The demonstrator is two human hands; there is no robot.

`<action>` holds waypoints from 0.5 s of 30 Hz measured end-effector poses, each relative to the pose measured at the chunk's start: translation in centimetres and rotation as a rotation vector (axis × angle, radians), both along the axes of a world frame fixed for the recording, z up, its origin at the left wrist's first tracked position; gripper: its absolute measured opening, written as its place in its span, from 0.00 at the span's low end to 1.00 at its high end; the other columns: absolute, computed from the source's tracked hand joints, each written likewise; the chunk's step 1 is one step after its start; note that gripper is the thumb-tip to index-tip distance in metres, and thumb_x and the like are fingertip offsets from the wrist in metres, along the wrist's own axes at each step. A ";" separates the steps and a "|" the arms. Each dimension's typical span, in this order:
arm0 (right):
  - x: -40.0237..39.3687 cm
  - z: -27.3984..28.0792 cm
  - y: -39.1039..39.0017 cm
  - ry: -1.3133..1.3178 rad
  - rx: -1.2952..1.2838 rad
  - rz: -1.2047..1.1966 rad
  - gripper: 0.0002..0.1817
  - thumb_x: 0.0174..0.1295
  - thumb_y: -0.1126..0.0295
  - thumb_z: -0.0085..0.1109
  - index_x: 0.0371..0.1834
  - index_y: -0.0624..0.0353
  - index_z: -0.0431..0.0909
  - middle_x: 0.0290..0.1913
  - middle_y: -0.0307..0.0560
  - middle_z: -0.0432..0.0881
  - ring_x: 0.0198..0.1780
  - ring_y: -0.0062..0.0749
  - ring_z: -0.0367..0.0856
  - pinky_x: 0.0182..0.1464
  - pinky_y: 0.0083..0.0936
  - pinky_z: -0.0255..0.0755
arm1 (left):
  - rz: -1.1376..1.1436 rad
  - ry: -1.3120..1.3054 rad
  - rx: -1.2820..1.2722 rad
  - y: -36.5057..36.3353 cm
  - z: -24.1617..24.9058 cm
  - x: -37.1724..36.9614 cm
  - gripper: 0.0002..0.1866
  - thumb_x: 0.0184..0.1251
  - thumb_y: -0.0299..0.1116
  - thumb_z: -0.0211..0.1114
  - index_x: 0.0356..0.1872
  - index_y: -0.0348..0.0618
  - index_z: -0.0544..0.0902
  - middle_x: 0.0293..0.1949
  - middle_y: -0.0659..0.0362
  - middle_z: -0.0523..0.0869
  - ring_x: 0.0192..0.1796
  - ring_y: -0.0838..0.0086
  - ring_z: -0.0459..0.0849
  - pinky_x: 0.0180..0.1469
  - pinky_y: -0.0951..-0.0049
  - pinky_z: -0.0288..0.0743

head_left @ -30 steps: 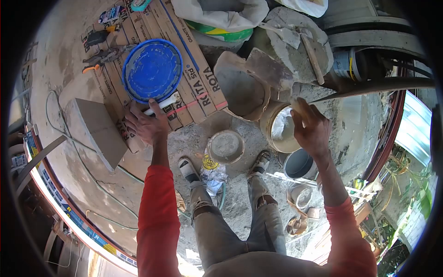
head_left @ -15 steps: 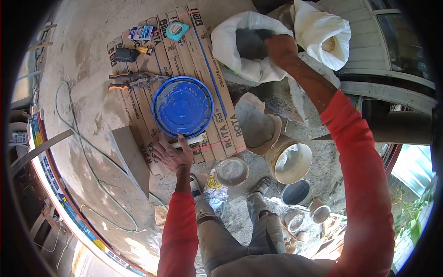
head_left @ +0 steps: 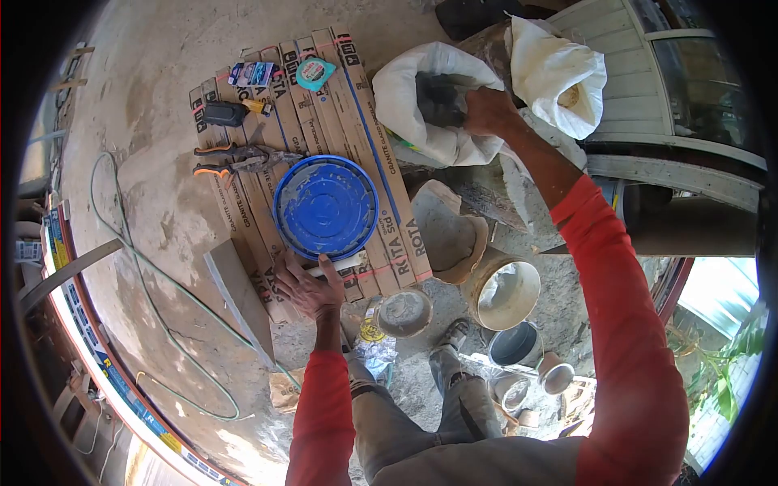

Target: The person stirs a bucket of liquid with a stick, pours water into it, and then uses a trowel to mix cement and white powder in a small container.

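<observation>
My left hand (head_left: 309, 290) rests on the cardboard boxes (head_left: 397, 251) with its fingers spread, the thumb against the near rim of a round blue lid (head_left: 327, 206). A pale flat strip (head_left: 350, 263) sticks out beside the thumb; what it belongs to is hidden. My right hand (head_left: 489, 112) reaches into the mouth of a white sack (head_left: 397, 97) holding grey powder (head_left: 442, 99). Its fingers curl down inside, and whatever they grip cannot be made out. A second white sack (head_left: 559, 65) stands beside it with its top rolled open.
Orange-handled pliers (head_left: 243, 158), a tape measure (head_left: 312, 74) and a black case (head_left: 224, 113) lie on the boxes. A torn bag (head_left: 446, 231), a large bucket (head_left: 508, 293) and several smaller pails stand near my feet. A grey slab (head_left: 239, 300) leans at left; a green hose (head_left: 146, 267) crosses the floor.
The view has tilted, so most things sit lower in the picture. My right hand has shifted slightly within the sack's mouth. My left hand keeps its place at the lid.
</observation>
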State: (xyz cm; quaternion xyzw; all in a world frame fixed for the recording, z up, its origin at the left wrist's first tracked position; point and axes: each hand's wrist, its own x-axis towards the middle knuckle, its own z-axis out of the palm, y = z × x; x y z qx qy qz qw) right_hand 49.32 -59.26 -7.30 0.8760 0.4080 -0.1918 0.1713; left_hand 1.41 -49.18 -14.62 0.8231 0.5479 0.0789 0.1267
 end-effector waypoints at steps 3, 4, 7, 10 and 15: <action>1.8 -1.1 -1.5 -0.011 0.104 -0.082 0.26 0.53 0.59 0.71 0.54 0.60 0.89 0.53 0.60 0.92 0.57 0.52 0.93 0.58 0.48 0.87 | 0.008 -0.003 0.001 0.1 -0.2 0.3 0.42 0.73 0.69 0.56 0.77 0.47 0.71 0.76 0.46 0.71 0.76 0.40 0.68 0.78 0.33 0.53; 2.3 -1.3 -1.9 0.015 0.118 -0.131 0.26 0.53 0.58 0.71 0.54 0.60 0.89 0.54 0.61 0.92 0.58 0.53 0.92 0.59 0.48 0.86 | 0.008 0.000 0.003 0.0 -0.3 0.1 0.42 0.73 0.69 0.57 0.77 0.48 0.71 0.76 0.46 0.71 0.76 0.40 0.68 0.78 0.33 0.54; 4.2 -1.2 -1.8 0.259 0.084 -0.334 0.26 0.55 0.57 0.69 0.55 0.61 0.88 0.56 0.62 0.91 0.61 0.55 0.90 0.63 0.48 0.84 | -0.014 0.005 0.026 0.1 -0.2 0.1 0.42 0.74 0.69 0.56 0.77 0.48 0.71 0.76 0.46 0.71 0.75 0.41 0.69 0.77 0.33 0.55; 3.2 -2.4 -0.9 0.211 0.077 -0.126 0.26 0.55 0.57 0.68 0.54 0.61 0.89 0.56 0.61 0.91 0.61 0.57 0.90 0.63 0.49 0.83 | -0.009 0.024 0.017 0.0 -0.2 0.1 0.42 0.74 0.69 0.54 0.77 0.48 0.70 0.76 0.46 0.71 0.75 0.41 0.70 0.75 0.34 0.57; -1.1 -1.2 2.8 0.128 0.110 -0.186 0.26 0.57 0.54 0.69 0.52 0.63 0.89 0.54 0.64 0.91 0.59 0.58 0.91 0.63 0.49 0.84 | -0.029 0.015 0.033 0.1 -0.5 -0.2 0.42 0.76 0.69 0.54 0.78 0.47 0.69 0.76 0.46 0.71 0.75 0.43 0.70 0.74 0.35 0.60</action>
